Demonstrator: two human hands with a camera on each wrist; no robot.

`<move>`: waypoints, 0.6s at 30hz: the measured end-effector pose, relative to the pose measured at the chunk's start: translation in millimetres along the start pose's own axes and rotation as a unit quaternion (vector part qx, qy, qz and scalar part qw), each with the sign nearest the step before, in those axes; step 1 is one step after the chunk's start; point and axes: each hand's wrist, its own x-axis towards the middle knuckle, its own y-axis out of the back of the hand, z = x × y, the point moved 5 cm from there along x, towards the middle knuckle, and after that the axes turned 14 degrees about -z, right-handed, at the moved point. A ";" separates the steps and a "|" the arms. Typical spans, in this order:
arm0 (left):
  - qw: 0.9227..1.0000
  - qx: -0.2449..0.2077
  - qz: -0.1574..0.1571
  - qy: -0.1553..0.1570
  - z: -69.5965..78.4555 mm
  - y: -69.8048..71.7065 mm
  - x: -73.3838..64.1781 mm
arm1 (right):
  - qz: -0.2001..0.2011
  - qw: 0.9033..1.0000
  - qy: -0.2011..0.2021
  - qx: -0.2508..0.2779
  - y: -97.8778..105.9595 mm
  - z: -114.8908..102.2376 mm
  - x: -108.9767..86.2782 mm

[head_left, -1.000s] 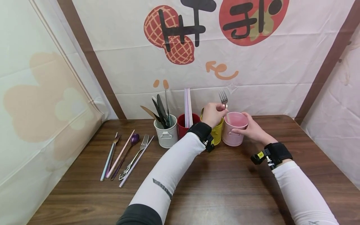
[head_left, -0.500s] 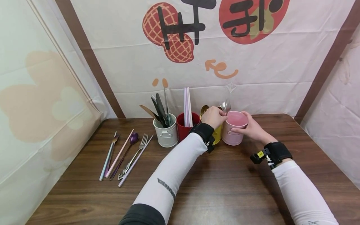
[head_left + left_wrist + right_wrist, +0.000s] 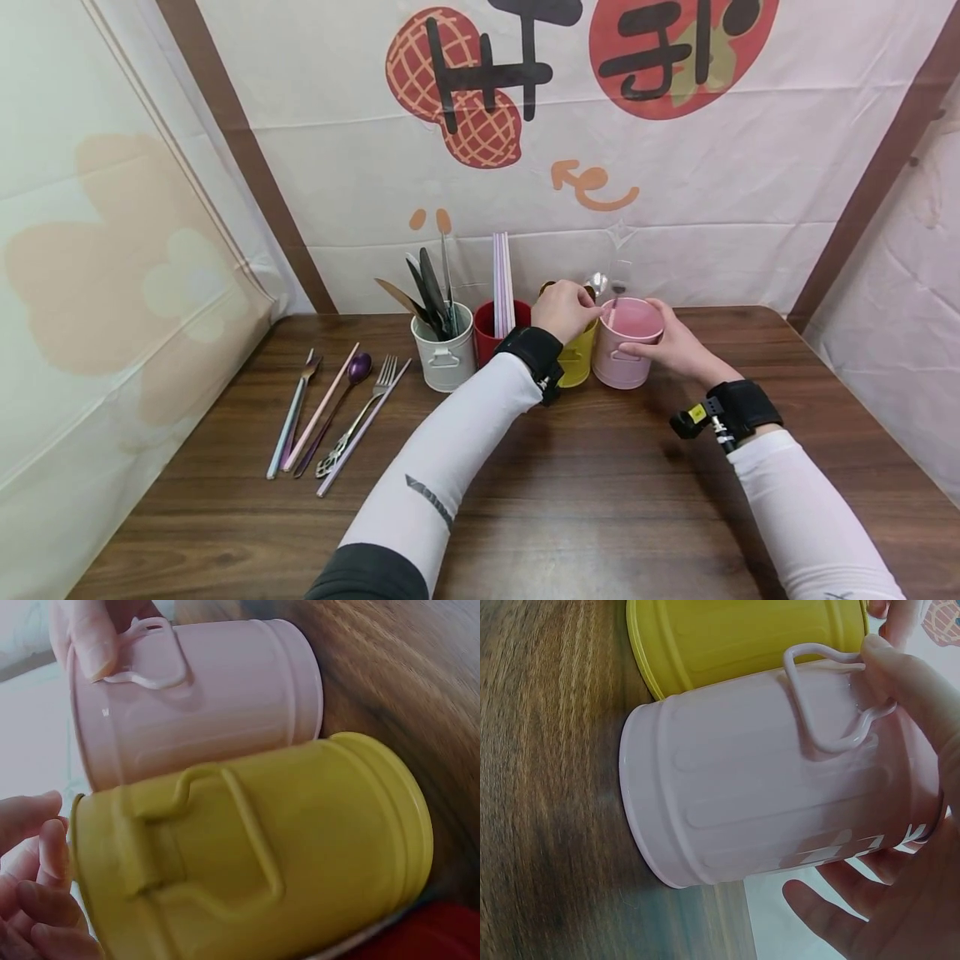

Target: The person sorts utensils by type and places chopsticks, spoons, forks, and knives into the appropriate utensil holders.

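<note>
In the head view, my right hand (image 3: 678, 342) grips the pink bucket (image 3: 622, 367) at its right side. The right wrist view shows the thumb by the wire handle of the pink bucket (image 3: 757, 765), fingers round the far side. A fork (image 3: 619, 279), blurred, stands in the pink bucket, tines up, leaning at the left rim. My left hand (image 3: 564, 310) hovers over the yellow bucket (image 3: 576, 362), fingertips beside the fork's handle. The left wrist view shows loosely bent fingers of the left hand (image 3: 37, 877) at the yellow rim, nothing seen between them.
A red bucket (image 3: 486, 321) holds pale chopsticks (image 3: 503, 283); a white bucket (image 3: 447, 367) holds several knives (image 3: 431, 287). Spoons (image 3: 597, 282) rise from the yellow bucket. On the left of the wooden table (image 3: 585, 500) lie a purple spoon (image 3: 358, 368), a fork (image 3: 384, 379) and several chopsticks (image 3: 322, 408).
The fork has gone from above the bucket row down into the pink bucket, and the left fingers have come away from it, slightly left. The right hand stays on the pink bucket.
</note>
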 end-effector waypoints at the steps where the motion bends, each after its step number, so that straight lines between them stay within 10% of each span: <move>1: 1.000 -0.001 -0.004 -0.006 -0.8 2.6 -2.6 | -0.002 1.000 -0.005 -0.003 -0.2 -0.3 -0.1; 10: 0.997 -0.051 -0.009 -0.063 -28.8 34.5 -42.4 | -0.008 0.999 -0.035 -0.015 0.1 2.1 -3.0; 18: 0.994 -0.088 0.029 -0.062 -93.0 73.4 -101.9 | -0.010 0.999 -0.028 -0.013 -0.5 0.2 -0.9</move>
